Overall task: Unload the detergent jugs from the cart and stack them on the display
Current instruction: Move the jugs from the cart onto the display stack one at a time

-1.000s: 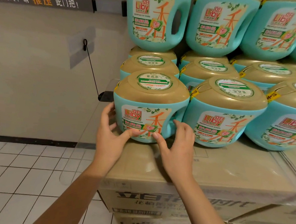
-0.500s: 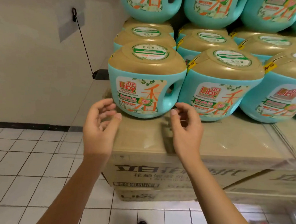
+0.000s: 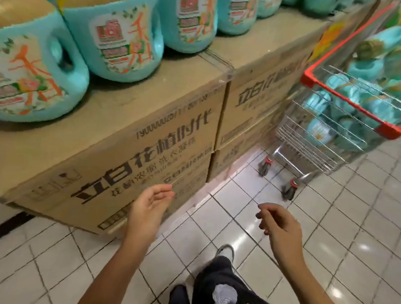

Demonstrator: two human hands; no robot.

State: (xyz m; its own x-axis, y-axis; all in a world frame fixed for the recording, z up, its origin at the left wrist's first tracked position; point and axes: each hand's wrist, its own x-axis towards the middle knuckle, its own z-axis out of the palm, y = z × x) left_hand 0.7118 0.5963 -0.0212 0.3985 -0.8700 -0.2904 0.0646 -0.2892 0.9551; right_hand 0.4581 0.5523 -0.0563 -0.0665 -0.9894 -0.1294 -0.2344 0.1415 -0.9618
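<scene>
Teal detergent jugs with gold caps stand in a row on the display of cardboard boxes (image 3: 163, 123); the nearest jug (image 3: 23, 75) is at the far left, another jug (image 3: 122, 39) beside it. At the right a wire cart with a red rim (image 3: 352, 102) holds several more teal jugs (image 3: 374, 61). My left hand (image 3: 149, 209) hangs empty in front of the boxes, fingers loosely curled and apart. My right hand (image 3: 277, 224) is empty too, over the floor, well short of the cart.
White tiled floor (image 3: 331, 230) lies between me and the cart. My dark trouser leg and shoe (image 3: 226, 252) are below the hands. The cart's wheels (image 3: 288, 190) stand close to the box stack's right corner.
Both hands have let go of the leftmost jug and dropped away from the display. My view has swung down and to the right, bringing the cart into sight.
</scene>
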